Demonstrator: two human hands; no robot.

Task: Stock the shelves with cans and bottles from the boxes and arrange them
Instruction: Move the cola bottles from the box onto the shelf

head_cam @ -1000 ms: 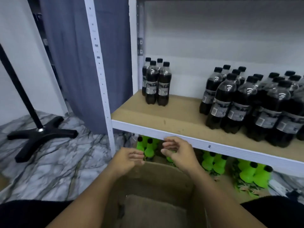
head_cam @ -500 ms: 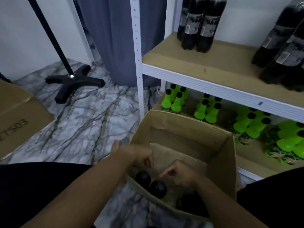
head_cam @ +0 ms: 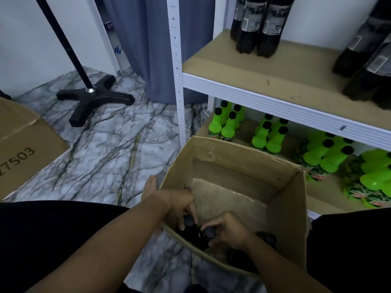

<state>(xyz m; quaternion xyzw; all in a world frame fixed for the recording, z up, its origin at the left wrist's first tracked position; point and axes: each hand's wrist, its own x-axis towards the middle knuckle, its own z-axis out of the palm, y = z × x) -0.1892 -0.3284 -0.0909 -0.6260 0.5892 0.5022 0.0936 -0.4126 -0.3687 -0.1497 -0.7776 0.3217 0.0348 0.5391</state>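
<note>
An open cardboard box stands on the floor in front of the shelf unit. Dark cola bottles with black caps stand in its near corner. My left hand curls its fingers round the neck of one dark bottle. My right hand grips the neck of a second dark bottle beside it. A third black cap shows to the right of my right wrist. Dark bottles stand on the brown shelf board, with more at the far right.
Green bottles with black caps fill the lower shelf. A white shelf post rises left of the box. A closed carton sits at the left, a black stand base and a grey curtain behind on the marble floor.
My view dropped from the shelf to the box. Both hands went from the shelf edge down into the box and closed round two bottle necks.
</note>
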